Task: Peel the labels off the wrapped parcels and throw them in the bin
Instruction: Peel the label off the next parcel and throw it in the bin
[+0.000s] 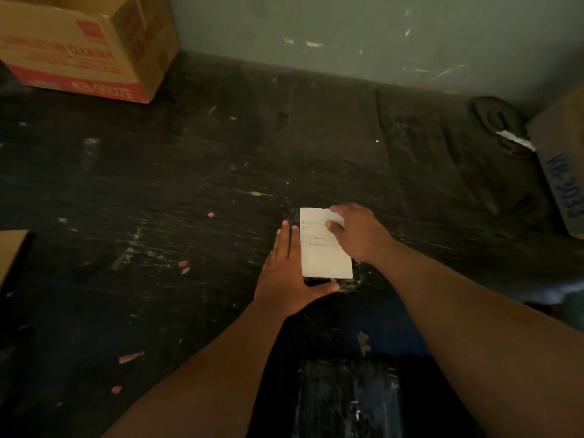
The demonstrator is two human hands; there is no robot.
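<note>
A small parcel wrapped in black plastic (pixel 349 281) lies on the dark floor in the middle of the view. A white printed label (pixel 322 251) covers most of its top. My left hand (pixel 286 270) clasps the parcel's left side, thumb hooked round the near edge. My right hand (pixel 358 230) rests on the label's far right corner, fingertips pinching at that corner. Whether the corner has lifted is too blurred to tell. A second black-wrapped parcel (pixel 347 396) lies near the bottom edge between my forearms.
A cardboard box with red print (pixel 85 45) stands at the far left against the wall. Another box with blue print (pixel 562 165) stands at the right edge beside a dark rolled bundle (pixel 499 128). Paper scraps (pixel 131 357) litter the floor.
</note>
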